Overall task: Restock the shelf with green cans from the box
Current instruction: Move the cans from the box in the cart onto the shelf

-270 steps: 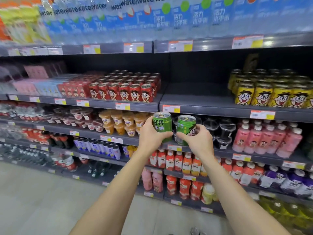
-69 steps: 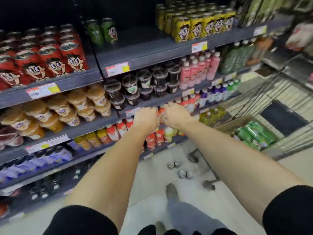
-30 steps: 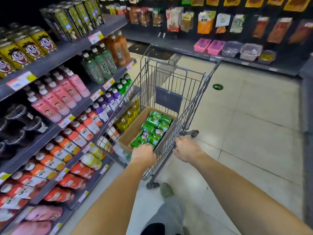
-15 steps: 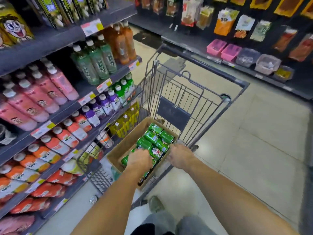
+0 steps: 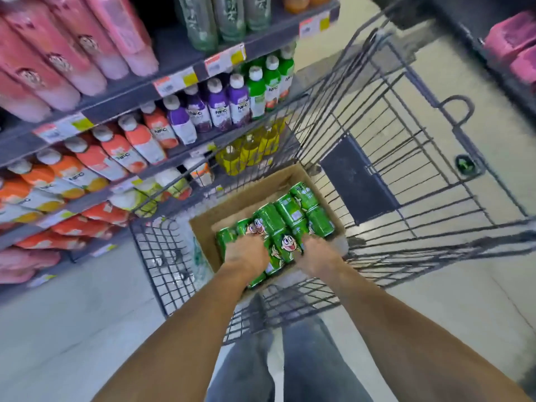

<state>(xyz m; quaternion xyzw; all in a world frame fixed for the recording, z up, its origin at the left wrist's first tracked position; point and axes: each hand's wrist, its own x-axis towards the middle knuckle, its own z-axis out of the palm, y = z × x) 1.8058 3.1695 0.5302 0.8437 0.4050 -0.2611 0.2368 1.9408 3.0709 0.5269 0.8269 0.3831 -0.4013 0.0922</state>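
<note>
Several green cans (image 5: 291, 210) with a cartoon face lie on their sides in an open cardboard box (image 5: 203, 231), which sits in the basket of a wire shopping cart (image 5: 385, 117). Both my hands are down in the box at its near end. My left hand (image 5: 246, 253) lies over a can at the near left, its fingers curled down around it. My right hand (image 5: 316, 254) grips a can on the near right, with its fingertips hidden between the cans. One face-printed can (image 5: 285, 245) shows between the two hands.
Dark store shelves (image 5: 127, 101) on the left hold pink, orange, purple and green bottles, close beside the cart. The cart's dark fold-down flap (image 5: 356, 178) stands beyond the box. Pale tiled floor (image 5: 72, 329) spreads around; my legs stand just behind the cart.
I have turned from the shelf, where two green cans now stand, to the cart. In the last second both hands dropped into the box and closed on cans.
</note>
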